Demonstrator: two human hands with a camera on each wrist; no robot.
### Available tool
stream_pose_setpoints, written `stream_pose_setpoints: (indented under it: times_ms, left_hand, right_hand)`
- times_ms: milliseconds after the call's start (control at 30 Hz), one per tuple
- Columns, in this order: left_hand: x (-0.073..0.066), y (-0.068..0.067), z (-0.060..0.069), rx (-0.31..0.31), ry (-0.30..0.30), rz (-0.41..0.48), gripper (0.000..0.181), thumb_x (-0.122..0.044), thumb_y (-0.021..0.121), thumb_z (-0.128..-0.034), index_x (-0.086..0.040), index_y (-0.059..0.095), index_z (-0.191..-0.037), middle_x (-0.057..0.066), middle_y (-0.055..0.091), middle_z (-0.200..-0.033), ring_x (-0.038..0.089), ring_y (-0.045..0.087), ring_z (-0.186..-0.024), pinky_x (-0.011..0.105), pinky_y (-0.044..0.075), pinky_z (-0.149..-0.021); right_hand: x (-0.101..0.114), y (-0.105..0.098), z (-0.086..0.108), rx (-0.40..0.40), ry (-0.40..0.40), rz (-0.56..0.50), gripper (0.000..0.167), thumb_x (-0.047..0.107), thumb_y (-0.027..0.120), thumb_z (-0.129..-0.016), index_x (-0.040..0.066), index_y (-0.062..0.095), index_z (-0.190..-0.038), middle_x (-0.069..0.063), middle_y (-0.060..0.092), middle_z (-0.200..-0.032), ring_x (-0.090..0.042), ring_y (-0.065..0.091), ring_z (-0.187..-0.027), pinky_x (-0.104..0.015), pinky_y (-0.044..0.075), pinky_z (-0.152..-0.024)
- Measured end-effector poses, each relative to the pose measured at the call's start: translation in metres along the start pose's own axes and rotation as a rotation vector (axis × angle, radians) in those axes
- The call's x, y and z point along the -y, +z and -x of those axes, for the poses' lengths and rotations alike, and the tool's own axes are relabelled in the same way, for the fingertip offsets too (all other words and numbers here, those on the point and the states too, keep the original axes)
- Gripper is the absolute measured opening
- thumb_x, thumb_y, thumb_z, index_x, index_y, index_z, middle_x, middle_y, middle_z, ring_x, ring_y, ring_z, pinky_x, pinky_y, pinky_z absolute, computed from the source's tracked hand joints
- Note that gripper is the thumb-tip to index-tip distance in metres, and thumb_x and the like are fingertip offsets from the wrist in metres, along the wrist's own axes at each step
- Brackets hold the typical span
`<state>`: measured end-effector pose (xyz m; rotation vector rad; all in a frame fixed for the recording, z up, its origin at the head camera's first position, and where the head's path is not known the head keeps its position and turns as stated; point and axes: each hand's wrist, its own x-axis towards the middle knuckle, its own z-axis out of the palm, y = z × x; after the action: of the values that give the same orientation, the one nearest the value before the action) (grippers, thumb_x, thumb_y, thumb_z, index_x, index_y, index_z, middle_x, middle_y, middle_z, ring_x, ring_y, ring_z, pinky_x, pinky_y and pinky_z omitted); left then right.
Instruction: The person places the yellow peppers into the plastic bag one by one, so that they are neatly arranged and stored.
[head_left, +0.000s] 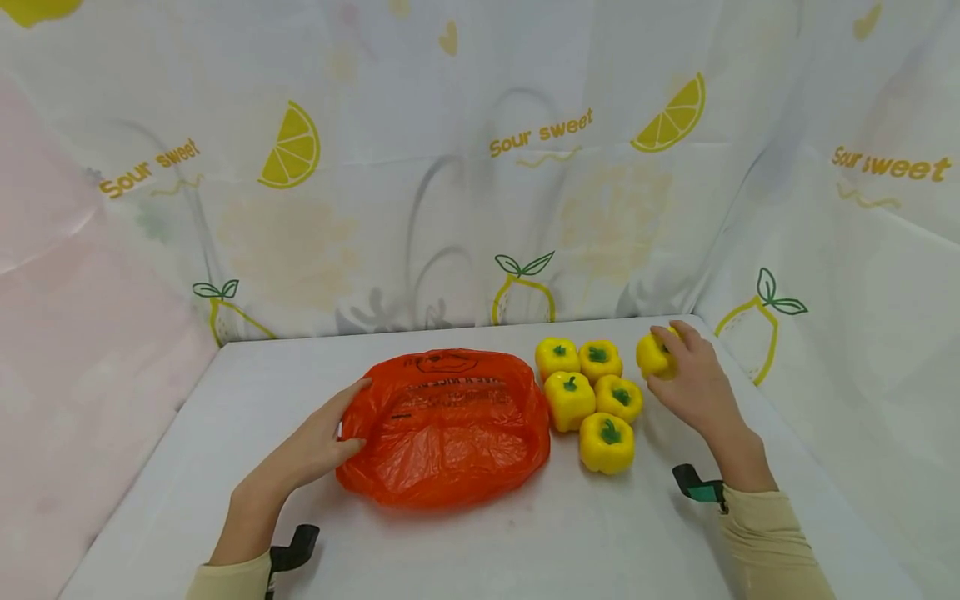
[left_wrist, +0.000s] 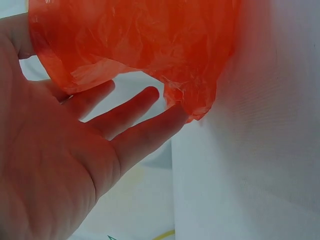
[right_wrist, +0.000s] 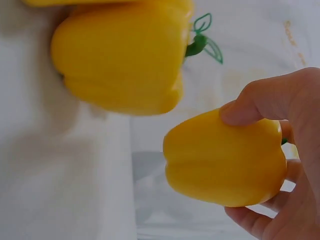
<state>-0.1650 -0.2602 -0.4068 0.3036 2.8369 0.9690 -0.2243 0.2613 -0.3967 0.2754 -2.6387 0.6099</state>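
A red plastic bag (head_left: 457, 454) with dark print lies on the table, its top spread wide. At its left rim is my left hand (head_left: 322, 442), with thumb and fingers apart and touching the plastic. In the left wrist view, the fingers (left_wrist: 142, 135) of that hand stretch out fairly straight along the bag (left_wrist: 145, 35). At the far right, my right hand (head_left: 693, 379) grips a yellow bell pepper (head_left: 654, 357) between thumb and fingers. The right wrist view shows this pepper (right_wrist: 225, 160) apart from another yellow pepper (right_wrist: 120, 60).
Several yellow bell peppers (head_left: 570, 402) with green stems stand grouped between the bag and my right hand. The white table (head_left: 480, 550) meets a printed cloth wall (head_left: 375, 233) at the back, with cloth on both sides as well.
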Motion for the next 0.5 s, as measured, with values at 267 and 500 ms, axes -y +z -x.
stream_pose_setpoints:
  times_ms: [267, 500]
  left_hand:
    - [0.002, 0.001, 0.000, 0.033, -0.002, 0.036, 0.084, -0.010, 0.059, -0.0866, -0.018, 0.018, -0.159, 0.015, 0.023, -0.164, 0.042, 0.026, -0.148, 0.065, 0.038, -0.110]
    - [0.005, 0.007, -0.001, 0.046, 0.054, 0.046, 0.083, -0.001, 0.052, -0.0823, -0.022, 0.024, -0.158, 0.009, 0.028, -0.163, 0.040, 0.026, -0.149, 0.068, 0.028, -0.115]
  right_hand:
    - [0.034, -0.003, 0.000, -0.014, -0.057, -0.037, 0.065, 0.009, 0.073, -0.078, 0.007, 0.051, -0.139, -0.025, 0.038, -0.151, -0.049, 0.040, -0.130, -0.069, 0.045, -0.096]
    - [0.054, 0.004, 0.005, -0.042, -0.111, -0.075, 0.066, 0.007, 0.074, -0.077, 0.007, 0.051, -0.139, -0.024, 0.038, -0.151, -0.047, 0.041, -0.130, -0.066, 0.047, -0.096]
